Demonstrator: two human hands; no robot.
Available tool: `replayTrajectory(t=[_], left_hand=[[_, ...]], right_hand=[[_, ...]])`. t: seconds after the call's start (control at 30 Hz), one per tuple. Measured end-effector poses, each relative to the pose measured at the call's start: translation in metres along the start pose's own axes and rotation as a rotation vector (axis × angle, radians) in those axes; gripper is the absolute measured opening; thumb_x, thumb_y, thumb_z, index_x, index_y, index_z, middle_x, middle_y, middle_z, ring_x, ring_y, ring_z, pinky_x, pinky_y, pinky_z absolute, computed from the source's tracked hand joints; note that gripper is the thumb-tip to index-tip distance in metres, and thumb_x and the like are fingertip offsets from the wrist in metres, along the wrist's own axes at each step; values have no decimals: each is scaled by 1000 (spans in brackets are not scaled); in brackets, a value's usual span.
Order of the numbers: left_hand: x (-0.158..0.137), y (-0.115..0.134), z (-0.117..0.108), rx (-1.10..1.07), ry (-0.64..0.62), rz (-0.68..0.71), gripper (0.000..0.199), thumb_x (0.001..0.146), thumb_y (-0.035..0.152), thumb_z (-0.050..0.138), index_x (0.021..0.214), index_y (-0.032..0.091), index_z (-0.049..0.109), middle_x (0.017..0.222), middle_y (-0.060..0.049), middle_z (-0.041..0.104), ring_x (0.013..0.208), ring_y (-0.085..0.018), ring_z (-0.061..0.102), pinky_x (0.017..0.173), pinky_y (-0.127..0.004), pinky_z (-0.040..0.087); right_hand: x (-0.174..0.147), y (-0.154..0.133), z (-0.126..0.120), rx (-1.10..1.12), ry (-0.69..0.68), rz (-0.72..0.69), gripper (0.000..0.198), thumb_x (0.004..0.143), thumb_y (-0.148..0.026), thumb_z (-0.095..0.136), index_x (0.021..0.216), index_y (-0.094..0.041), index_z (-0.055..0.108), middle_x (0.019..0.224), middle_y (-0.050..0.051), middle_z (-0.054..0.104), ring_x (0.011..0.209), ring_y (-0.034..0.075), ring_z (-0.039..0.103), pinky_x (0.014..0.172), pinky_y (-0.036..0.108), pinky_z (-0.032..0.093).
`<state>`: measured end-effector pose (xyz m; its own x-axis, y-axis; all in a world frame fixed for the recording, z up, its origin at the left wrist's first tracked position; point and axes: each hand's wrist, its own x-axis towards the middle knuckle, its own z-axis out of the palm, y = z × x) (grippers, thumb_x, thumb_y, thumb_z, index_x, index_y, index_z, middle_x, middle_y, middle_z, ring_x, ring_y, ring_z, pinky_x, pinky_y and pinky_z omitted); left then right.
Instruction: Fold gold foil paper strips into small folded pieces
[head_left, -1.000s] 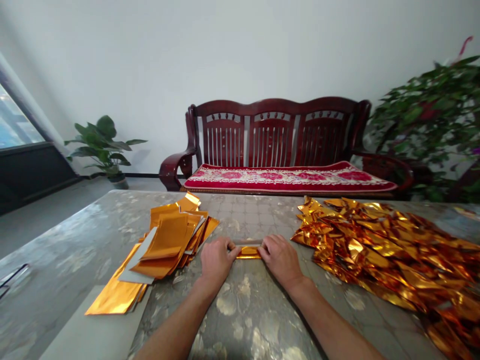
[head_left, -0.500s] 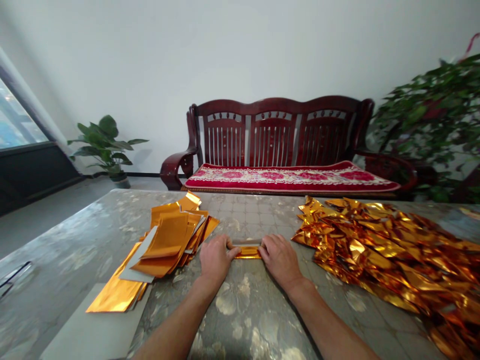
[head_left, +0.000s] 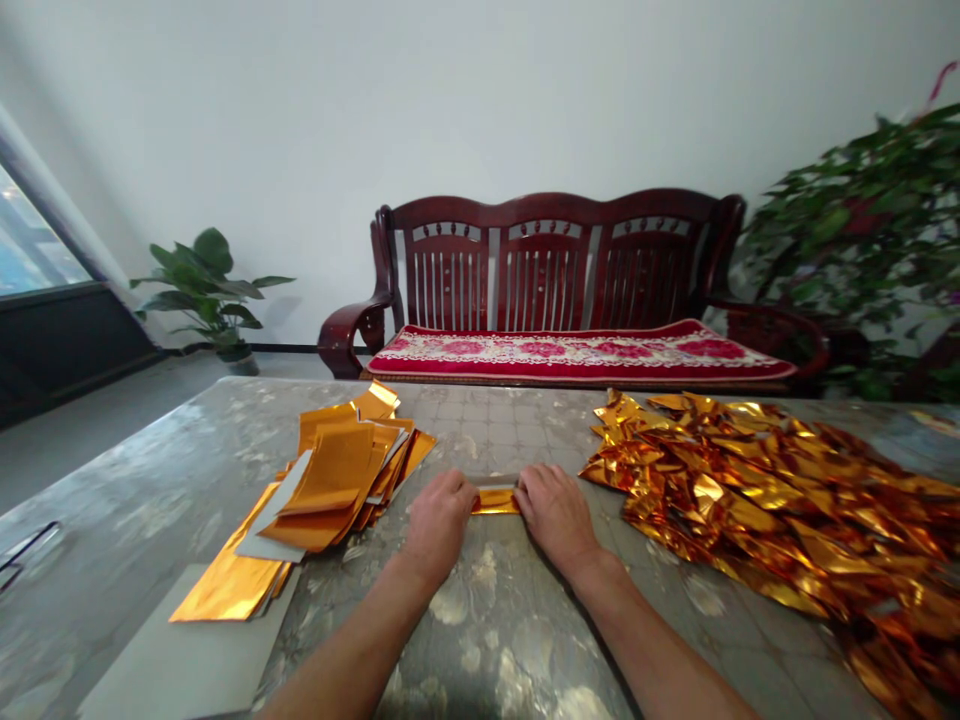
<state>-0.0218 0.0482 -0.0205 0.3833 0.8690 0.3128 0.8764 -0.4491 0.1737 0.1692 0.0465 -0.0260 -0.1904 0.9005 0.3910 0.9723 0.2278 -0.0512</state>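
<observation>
Between my hands lies a narrow folded strip of gold foil paper (head_left: 496,501), with a pale edge along its far side. My left hand (head_left: 440,512) has its fingers closed on the strip's left end. The right end is gripped by my right hand (head_left: 553,508), fingers curled over it. Both hands rest low over the patterned table (head_left: 480,640). Left of my left hand is a loose stack of flat gold foil sheets (head_left: 330,480), some showing a grey-white back. To the right of my right hand spreads a big heap of folded gold foil pieces (head_left: 750,490).
A grey-white board (head_left: 187,650) lies under the stack's near end. Glasses (head_left: 26,555) rest at the table's left. Behind the table stand a dark wooden bench (head_left: 547,265) with a red floral cover (head_left: 585,350), and potted plants (head_left: 210,290) on either side.
My left thumb, earlier stretched along the strip, has drawn in toward its left end. My right hand keeps its hold almost unchanged. The view has shifted slightly.
</observation>
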Motion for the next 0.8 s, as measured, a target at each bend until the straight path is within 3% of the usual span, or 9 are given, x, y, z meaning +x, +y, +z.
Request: replayTrajectory(t=[0.13, 0.27, 0.4, 0.5, 0.63, 0.7, 0.8], left_hand=[[-5, 1, 2, -12, -53, 209, 13, 93, 22, 58, 99, 23, 69, 98, -3, 68, 97, -19, 60, 86, -31, 48], [-13, 4, 1, -7, -51, 260, 23, 94, 18, 54, 114, 22, 64, 113, -4, 68, 104, -19, 61, 93, -32, 49], [-21, 7, 4, 31, -34, 339, 31, 95, 20, 51, 124, 18, 59, 129, -7, 63, 119, -20, 56, 106, -35, 42], [-24, 11, 8, 48, -30, 335, 36, 96, 25, 50, 130, 14, 55, 133, -10, 61, 125, -22, 53, 110, -36, 39], [-26, 20, 9, 42, -45, 341, 34, 96, 25, 48, 127, 13, 56, 132, -12, 61, 125, -23, 53, 109, -37, 39], [-27, 23, 9, 37, -50, 336, 32, 96, 26, 49, 124, 15, 58, 129, -11, 62, 123, -23, 54, 106, -39, 42], [-29, 23, 7, 34, -43, 294, 35, 94, 30, 52, 127, 17, 56, 132, -12, 60, 120, -25, 55, 101, -40, 45]], right_hand=[[3, 5, 0, 7, -1, 5, 8, 90, -23, 61, 83, -21, 58, 91, 5, 65, 88, 22, 54, 73, 32, 34], [6, 13, 0, 26, 5, 40, 9, 90, -24, 61, 81, -21, 59, 90, 4, 65, 88, 22, 54, 74, 32, 34], [8, 11, -2, 27, 9, 106, 9, 90, -26, 61, 83, -21, 60, 91, 5, 64, 89, 22, 54, 77, 32, 36], [6, -1, -3, 1, 16, 180, 14, 90, -32, 61, 90, -19, 62, 93, 8, 64, 91, 25, 54, 79, 35, 37], [2, -14, 5, -20, 50, 202, 37, 85, -43, 66, 109, -15, 61, 103, 13, 63, 97, 29, 54, 84, 39, 38], [1, -12, 11, -29, 69, 186, 47, 85, -44, 65, 120, -14, 57, 110, 15, 62, 101, 30, 54, 89, 41, 38], [4, 0, 21, -35, 85, 157, 46, 87, -41, 63, 124, -16, 55, 122, 16, 59, 111, 31, 51, 95, 42, 36]])
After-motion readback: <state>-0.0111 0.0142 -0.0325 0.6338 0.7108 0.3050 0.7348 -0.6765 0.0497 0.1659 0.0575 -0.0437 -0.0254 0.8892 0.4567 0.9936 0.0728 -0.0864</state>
